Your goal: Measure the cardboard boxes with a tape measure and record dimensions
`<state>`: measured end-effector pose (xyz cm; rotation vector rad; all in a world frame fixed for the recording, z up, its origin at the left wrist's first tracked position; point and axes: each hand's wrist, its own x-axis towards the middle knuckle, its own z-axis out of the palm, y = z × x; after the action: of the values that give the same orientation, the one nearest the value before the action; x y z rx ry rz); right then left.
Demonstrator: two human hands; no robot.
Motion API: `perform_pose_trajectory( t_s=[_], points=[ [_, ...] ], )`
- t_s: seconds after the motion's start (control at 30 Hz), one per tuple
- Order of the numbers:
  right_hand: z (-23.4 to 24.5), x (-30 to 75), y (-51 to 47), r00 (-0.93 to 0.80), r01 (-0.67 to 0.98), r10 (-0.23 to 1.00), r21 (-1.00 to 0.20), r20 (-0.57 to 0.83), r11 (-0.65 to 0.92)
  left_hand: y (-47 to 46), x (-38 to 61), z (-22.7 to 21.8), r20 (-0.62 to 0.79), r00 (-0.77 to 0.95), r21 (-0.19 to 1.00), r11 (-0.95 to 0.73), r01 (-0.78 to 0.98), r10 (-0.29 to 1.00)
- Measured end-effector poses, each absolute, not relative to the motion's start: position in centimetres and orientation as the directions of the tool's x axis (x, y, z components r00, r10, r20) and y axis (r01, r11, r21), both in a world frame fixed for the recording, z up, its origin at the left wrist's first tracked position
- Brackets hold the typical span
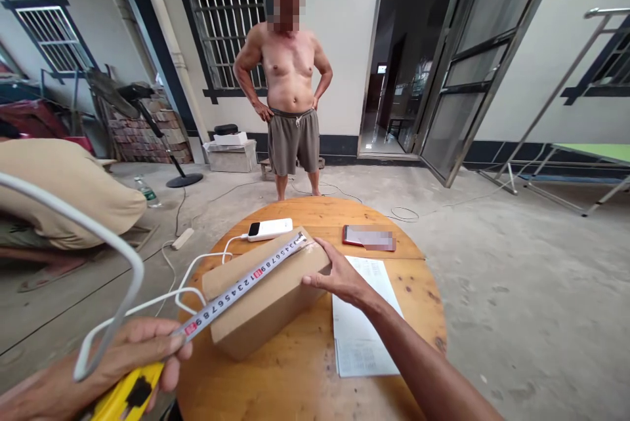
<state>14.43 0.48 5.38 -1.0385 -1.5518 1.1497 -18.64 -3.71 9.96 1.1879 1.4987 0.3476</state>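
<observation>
Since a blade [236, 286] pulled out this far would likely sag or slip on its own, both hands seem to steady things. The left hand [140, 345] has its grip closed around the yellow case [115, 401], thumb pressed by the blade's root, probably to keep it taut and flat. The right hand [342, 273] braces the box [268, 313], its grip spread over the right end, thumb on the near side, presumably so the box cannot shift. That box sits aslant on the round worktop [275, 395], the blade running along its top. Paper [361, 316], phone [369, 237] and power bank [270, 229] lie around it, apparently leaving the front free.
</observation>
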Motion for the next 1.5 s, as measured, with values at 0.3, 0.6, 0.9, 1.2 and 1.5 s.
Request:
perform_pose_trajectory(
  t_s=[0.3,0.6,0.9,1.2,1.5],
  points=[
    [5.5,14.4,0.3,-0.263,0.023,0.945,-0.977,0.197,0.21,-3.0,-16.3,13.1,-0.595,0.254,0.774,0.459,0.435,0.763],
    [5.2,14.4,0.5,-0.207,0.087,0.956,-0.97,0.207,0.229,-2.4,-15.4,13.9,-0.607,0.274,0.763,0.451,0.464,0.746],
    [4.5,14.6,0.9,-0.162,0.145,0.973,-0.972,0.164,0.188,-1.2,-16.0,13.3,-0.636,0.308,0.74,0.447,0.503,0.707],
    [5.1,14.2,0.6,-0.195,0.078,0.973,-0.987,0.125,0.143,-1.1,-16.5,12.7,-0.596,0.344,0.774,0.407,0.485,0.725],
    [5.4,14.2,-0.9,-0.179,0.049,0.973,-0.987,0.144,0.155,-3.0,-17.5,12.4,-0.543,0.359,0.83,0.42,0.367,0.759]
  ],
)
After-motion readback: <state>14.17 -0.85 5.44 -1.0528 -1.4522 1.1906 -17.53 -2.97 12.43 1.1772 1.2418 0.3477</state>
